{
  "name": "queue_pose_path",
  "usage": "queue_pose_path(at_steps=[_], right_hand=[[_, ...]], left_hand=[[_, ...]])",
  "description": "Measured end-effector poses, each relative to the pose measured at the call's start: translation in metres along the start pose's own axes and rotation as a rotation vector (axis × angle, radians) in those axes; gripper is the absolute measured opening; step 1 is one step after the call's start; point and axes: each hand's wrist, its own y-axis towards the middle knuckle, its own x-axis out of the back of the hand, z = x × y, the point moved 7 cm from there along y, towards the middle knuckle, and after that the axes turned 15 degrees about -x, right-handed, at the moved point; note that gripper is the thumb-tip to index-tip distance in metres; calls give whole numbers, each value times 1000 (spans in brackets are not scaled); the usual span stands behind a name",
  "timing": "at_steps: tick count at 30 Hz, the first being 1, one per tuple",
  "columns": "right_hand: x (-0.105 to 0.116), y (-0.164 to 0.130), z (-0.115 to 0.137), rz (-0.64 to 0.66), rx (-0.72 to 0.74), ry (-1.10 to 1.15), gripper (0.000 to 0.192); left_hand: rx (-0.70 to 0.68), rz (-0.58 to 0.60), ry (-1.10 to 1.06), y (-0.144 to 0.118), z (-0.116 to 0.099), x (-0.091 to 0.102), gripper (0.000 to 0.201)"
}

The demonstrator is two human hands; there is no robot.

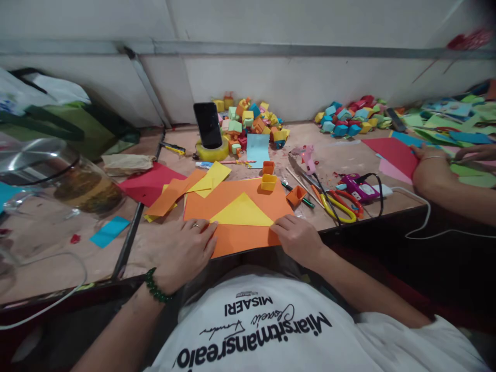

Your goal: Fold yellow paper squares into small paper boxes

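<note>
Orange box point(268, 167), yellow box point(268, 182) block beyond orange sheet point(240, 240); scissors point(341, 204) right.

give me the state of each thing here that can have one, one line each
yellow paper: folded into a triangle, lying on the orange sheet
orange sheet: flat on the table
left hand: fingers pressing the triangle's left corner
right hand: fingers pressing its right corner
phone: propped upright, screen dark
scissors: lying with the blades shut
small paper boxes: folded, open side up
glass jug: partly filled with brownish liquid

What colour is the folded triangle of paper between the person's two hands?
Yellow. The triangle lies on an orange sheet, with the left hand and right hand at its corners; the head view shows it.
</note>
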Motion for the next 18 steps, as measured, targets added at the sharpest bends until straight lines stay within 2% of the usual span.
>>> queue_pose_path(at_steps=[2, 5, 7, 9, 11, 14, 18], right_hand=[[-2, 12, 25, 18, 38, 25, 33], [-27, 25, 49, 160, 89, 25, 32], [-44, 23, 47, 221, 99, 37, 30], [-52, 14, 32, 217, 72, 46, 30], [-49, 0, 9, 165, 17, 47, 30], [-28, -19, -15, 43, -51, 22, 27], [-3, -28, -18, -79, -49, 0, 28]], left_hand=[[12, -7, 16, 2, -3, 2, 36], [38, -30, 22, 4, -7, 4, 36], [62, -51, 9, 3, -8, 3, 37], [90, -71, -1, 1, -7, 0, 36], [109, -86, 8, -3, -6, -3, 36], [116, -105, 36, -6, -8, -3, 34], [122, -94, 42, -2, -7, 3, 30]])
